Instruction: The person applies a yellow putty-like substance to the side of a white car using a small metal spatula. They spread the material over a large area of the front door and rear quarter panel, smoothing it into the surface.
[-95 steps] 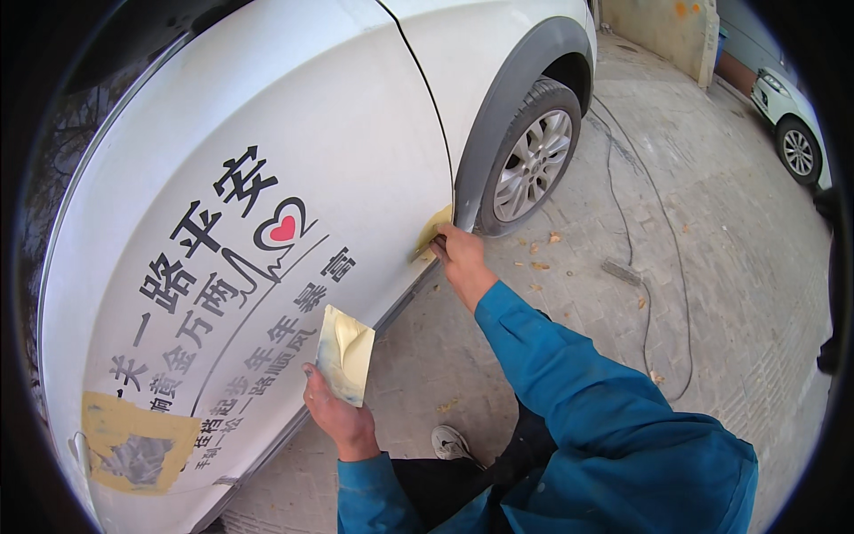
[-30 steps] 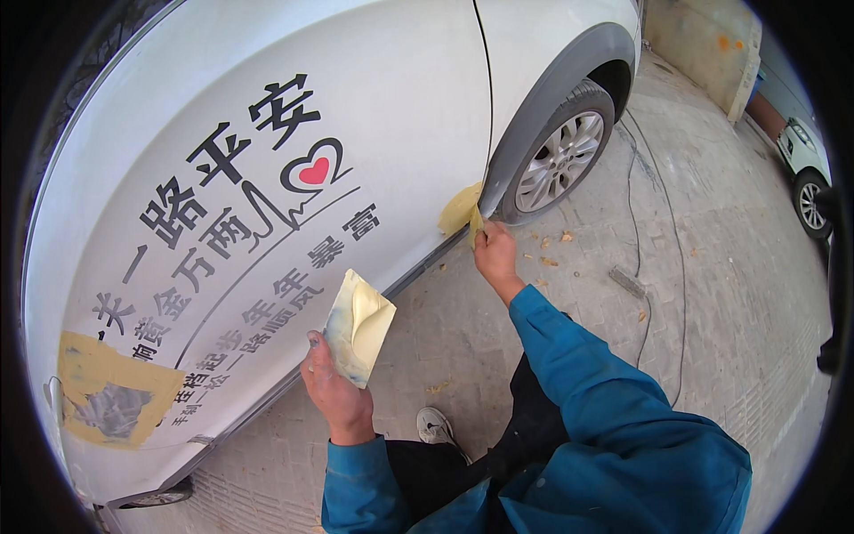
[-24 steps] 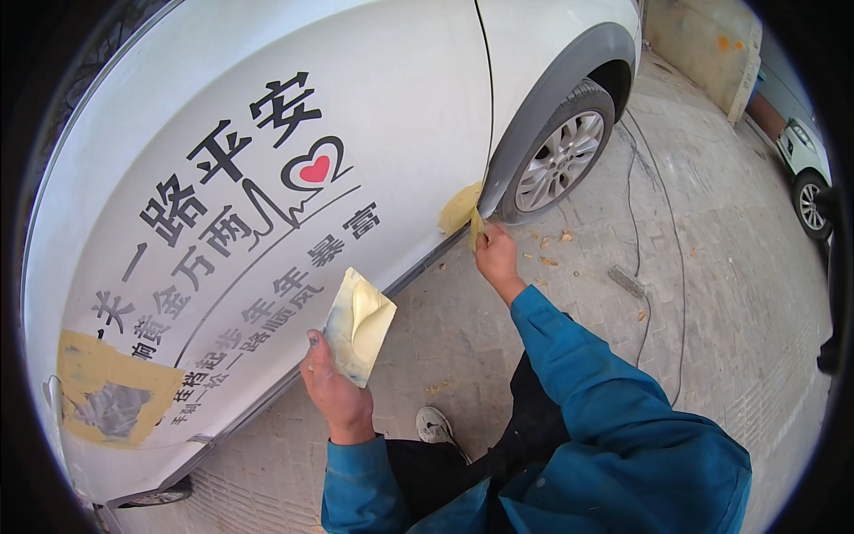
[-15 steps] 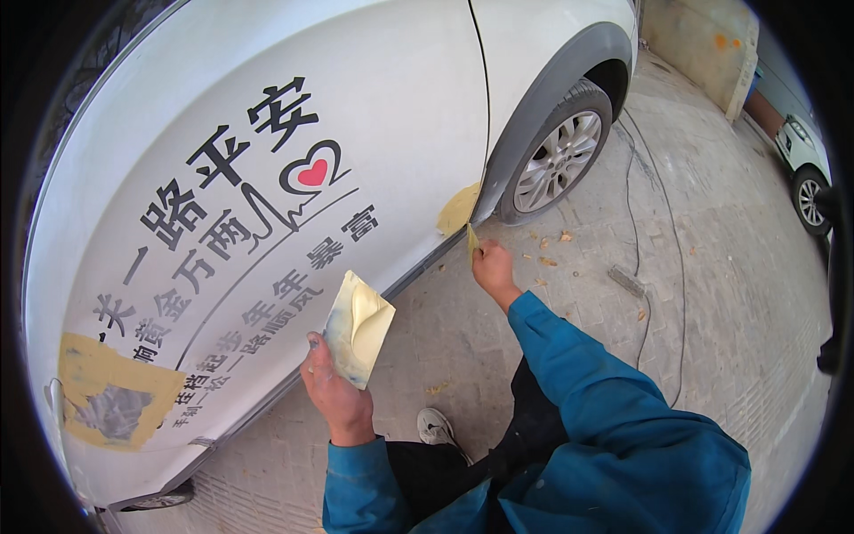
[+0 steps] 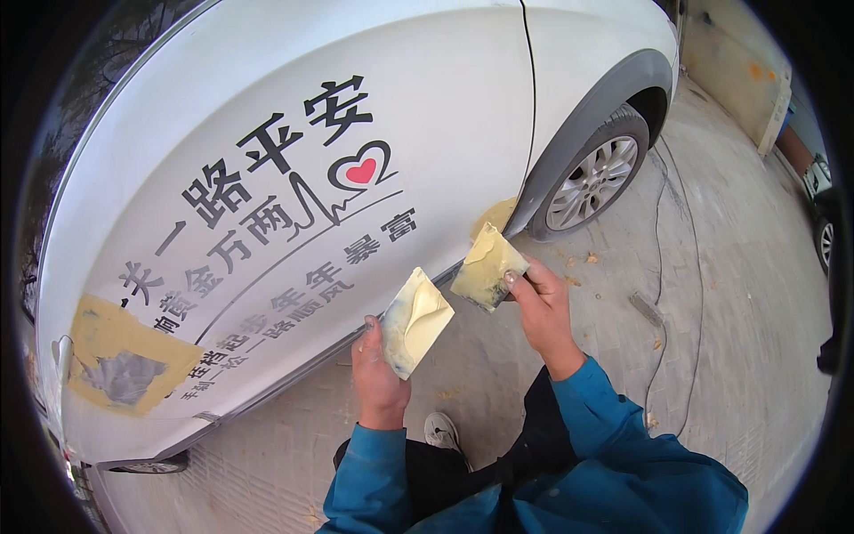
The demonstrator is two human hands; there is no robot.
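Right hand (image 5: 541,307): Since half a second earlier in the head view, it had come away from the foot of the car door (image 5: 445,89) and back beside the left hand (image 5: 378,378); the car itself had slid toward 4 o'clock in the picture, most likely because the view swung.
Right grip: Closed in a pinch, thumb on the near face and fingers tucked behind a thin scraper (image 5: 480,274); gripping by the 3 o'clock side presumably left the opposite edges free.
Scraper: Just off centre toward 3 o'clock, its yellow-coated face turned up into sight, probably so that the load could be seen and would not slip off.
Left grip: Curled around the 7 o'clock end of a paste plate (image 5: 395,343), thumb along its edge, the other fingers mostly hidden; this hold seemed meant to keep the face level and uncovered.
Paste plate: Just below centre at 6 o'clock, near the scraper with a narrow gap between them, carrying a thick ridge of pale yellow paste (image 5: 427,319).
Lower patch (image 5: 496,216): Yellow, low on the door at 2 o'clock, partly behind the scraper and beside the wheel (image 5: 598,182); both hands stood close to it, which probably kept the reach short.
Larger patch (image 5: 93,325): Toward 8 o'clock, yellow around a bare-looking grey middle, well apart from the hands.
Lettering (image 5: 271,144): Black, across the door toward 10 o'clock, with a red heart (image 5: 361,171) near 11.
Shoe (image 5: 442,432): Pale, on the paving (image 5: 747,320) at 6 o'clock, planted near the sill, likely for a steady stance.
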